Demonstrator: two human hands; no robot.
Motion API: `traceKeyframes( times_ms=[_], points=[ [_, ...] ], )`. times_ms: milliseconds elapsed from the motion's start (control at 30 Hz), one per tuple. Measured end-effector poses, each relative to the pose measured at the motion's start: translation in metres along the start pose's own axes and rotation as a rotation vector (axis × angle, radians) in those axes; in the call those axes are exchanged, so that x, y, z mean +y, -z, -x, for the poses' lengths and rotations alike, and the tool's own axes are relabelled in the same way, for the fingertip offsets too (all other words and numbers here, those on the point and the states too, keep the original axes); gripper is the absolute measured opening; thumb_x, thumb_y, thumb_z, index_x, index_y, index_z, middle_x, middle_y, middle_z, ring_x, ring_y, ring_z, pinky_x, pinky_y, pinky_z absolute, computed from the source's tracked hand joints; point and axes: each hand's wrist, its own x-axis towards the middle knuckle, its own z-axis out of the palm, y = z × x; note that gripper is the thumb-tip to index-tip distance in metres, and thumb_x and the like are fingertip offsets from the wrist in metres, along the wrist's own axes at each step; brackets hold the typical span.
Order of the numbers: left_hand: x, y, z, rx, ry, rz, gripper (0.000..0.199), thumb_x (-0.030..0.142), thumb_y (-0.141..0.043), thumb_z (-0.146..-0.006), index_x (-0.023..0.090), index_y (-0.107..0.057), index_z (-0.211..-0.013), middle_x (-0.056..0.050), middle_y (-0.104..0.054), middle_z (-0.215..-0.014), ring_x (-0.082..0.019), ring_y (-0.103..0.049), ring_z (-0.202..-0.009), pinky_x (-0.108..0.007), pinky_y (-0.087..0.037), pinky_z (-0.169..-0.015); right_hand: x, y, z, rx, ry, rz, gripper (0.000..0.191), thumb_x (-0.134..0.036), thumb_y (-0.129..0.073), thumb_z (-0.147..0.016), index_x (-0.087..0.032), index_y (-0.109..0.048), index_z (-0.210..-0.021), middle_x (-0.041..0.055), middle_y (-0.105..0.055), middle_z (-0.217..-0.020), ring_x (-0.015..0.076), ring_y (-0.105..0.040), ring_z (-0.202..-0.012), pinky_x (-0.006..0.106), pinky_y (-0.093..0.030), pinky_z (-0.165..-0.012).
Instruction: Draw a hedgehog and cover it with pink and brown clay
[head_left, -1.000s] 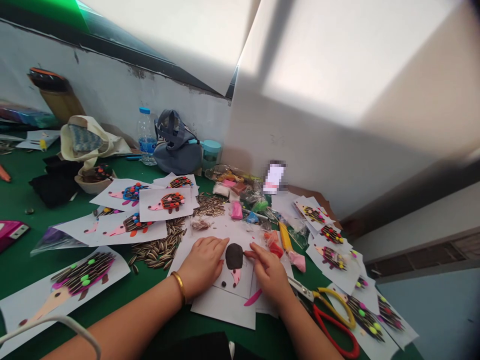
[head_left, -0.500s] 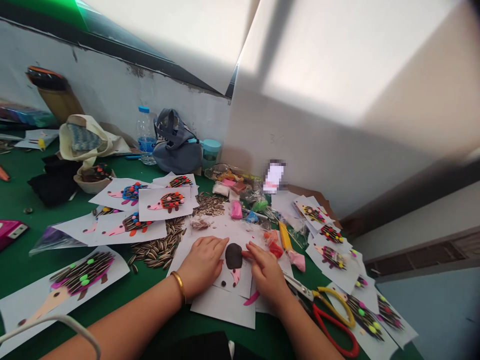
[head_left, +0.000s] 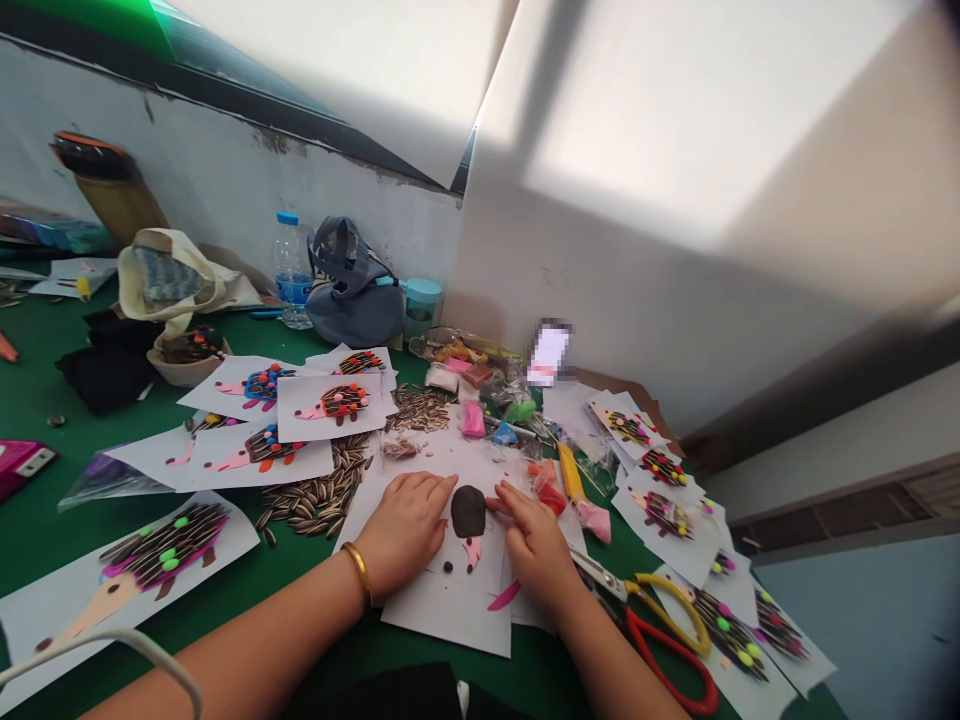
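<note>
Between my hands, on white paper (head_left: 450, 625), lies a flattened dark clay body (head_left: 469, 512) with a pink clay face (head_left: 472, 552) at its lower end. Left of the face rests a small dark clay ball (head_left: 448, 567). My left hand (head_left: 405, 530) lies flat on the paper beside the body, fingers stretched out, holding nothing. On the other side, my right hand (head_left: 534, 545) has its fingers extended, fingertips just off the dark clay's right edge. A magenta clay strip (head_left: 503, 597) sits below my right hand.
Scissors (head_left: 630, 590) lie right of my right hand. Sunflower seeds (head_left: 319, 490) are heaped to the left, near finished hedgehog cards (head_left: 330, 407). More hedgehog cards (head_left: 664, 510) overlap at right. Coloured clay packets (head_left: 472, 420), a bottle (head_left: 292, 275) and a blue bag (head_left: 352, 300) stand behind.
My right fingertips have drawn slightly right, away from the dark clay's edge. My left hand stays in place.
</note>
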Motion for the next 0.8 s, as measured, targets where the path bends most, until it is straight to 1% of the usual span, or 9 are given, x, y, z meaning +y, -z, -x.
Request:
traceKeyframes(
  times_ms=[67,133,200,333,400,467,567,700,800],
  points=[
    [0.000,0.001,0.000,-0.005,0.002,-0.001,0.051,0.017,-0.054,-0.086,0.016,-0.048,-0.137,-0.011,-0.061,-0.127,-0.027,-0.049,-0.120,-0.044,-0.032,-0.106,0.002,0.003,0.001,0.045,-0.025,-0.015,0.056,-0.011,-0.038,-0.080,-0.017,-0.054,-0.133,0.0067,-0.071,-0.118,0.0249,-0.055,-0.125,0.047,-0.041,-0.100],
    [0.001,0.001,0.000,-0.010,0.005,-0.005,0.052,0.017,-0.054,-0.086,0.016,-0.048,-0.137,-0.010,-0.061,-0.127,-0.027,-0.050,-0.120,-0.044,-0.032,-0.106,0.002,0.006,0.002,0.051,-0.032,0.011,0.054,-0.011,-0.038,-0.081,-0.017,-0.056,-0.130,0.0068,-0.072,-0.116,0.0254,-0.055,-0.125,0.047,-0.040,-0.100],
    [0.001,0.002,0.000,-0.011,0.008,-0.012,0.051,0.017,-0.055,-0.086,0.017,-0.048,-0.137,-0.010,-0.061,-0.127,-0.027,-0.050,-0.120,-0.044,-0.033,-0.106,0.000,0.007,0.003,0.016,-0.015,0.061,0.054,-0.009,-0.038,-0.078,-0.017,-0.059,-0.127,0.0077,-0.072,-0.114,0.0261,-0.054,-0.127,0.047,-0.039,-0.098],
    [0.002,0.003,-0.001,-0.008,0.015,-0.023,0.052,0.018,-0.056,-0.085,0.017,-0.048,-0.136,-0.011,-0.062,-0.127,-0.027,-0.051,-0.120,-0.043,-0.033,-0.106,-0.004,0.006,0.002,-0.037,0.041,0.144,0.055,-0.007,-0.042,-0.073,-0.015,-0.062,-0.123,0.0104,-0.069,-0.120,0.0269,-0.055,-0.126,0.046,-0.038,-0.095],
    [0.002,0.003,-0.001,-0.008,0.015,-0.024,0.051,0.018,-0.056,-0.086,0.017,-0.048,-0.136,-0.011,-0.062,-0.127,-0.027,-0.051,-0.120,-0.044,-0.033,-0.106,-0.004,0.007,0.002,-0.011,0.051,0.137,0.054,-0.007,-0.041,-0.074,-0.016,-0.062,-0.123,0.0090,-0.071,-0.117,0.0259,-0.055,-0.126,0.044,-0.038,-0.095],
    [0.002,0.003,-0.001,-0.014,0.012,-0.019,0.051,0.018,-0.056,-0.086,0.017,-0.048,-0.137,-0.011,-0.061,-0.127,-0.027,-0.050,-0.120,-0.044,-0.033,-0.106,-0.003,0.009,0.003,0.043,0.049,0.117,0.053,-0.007,-0.040,-0.077,-0.017,-0.061,-0.124,0.0072,-0.073,-0.111,0.0246,-0.055,-0.126,0.043,-0.038,-0.095],
    [0.001,0.003,-0.001,-0.016,0.010,-0.012,0.051,0.018,-0.056,-0.086,0.016,-0.048,-0.137,-0.010,-0.062,-0.127,-0.027,-0.050,-0.120,-0.044,-0.033,-0.105,-0.002,0.010,0.004,0.098,0.058,0.114,0.050,-0.008,-0.039,-0.079,-0.017,-0.062,-0.122,0.0063,-0.074,-0.109,0.0239,-0.056,-0.125,0.042,-0.037,-0.097],
    [0.002,0.003,-0.001,-0.008,0.012,-0.018,0.051,0.018,-0.056,-0.086,0.015,-0.049,-0.137,-0.011,-0.062,-0.127,-0.027,-0.050,-0.119,-0.044,-0.033,-0.105,-0.005,0.008,0.003,0.044,0.076,0.144,0.052,-0.007,-0.041,-0.076,-0.016,-0.061,-0.124,0.0080,-0.072,-0.115,0.0248,-0.055,-0.126,0.043,-0.036,-0.095],
    [0.002,0.003,-0.001,-0.005,0.014,-0.025,0.051,0.018,-0.055,-0.086,0.016,-0.049,-0.137,-0.011,-0.061,-0.127,-0.027,-0.050,-0.120,-0.044,-0.032,-0.105,-0.009,0.006,0.003,0.016,0.096,0.153,0.051,-0.008,-0.042,-0.075,-0.017,-0.063,-0.121,0.0095,-0.070,-0.119,0.0253,-0.056,-0.124,0.043,-0.036,-0.094]
  ],
)
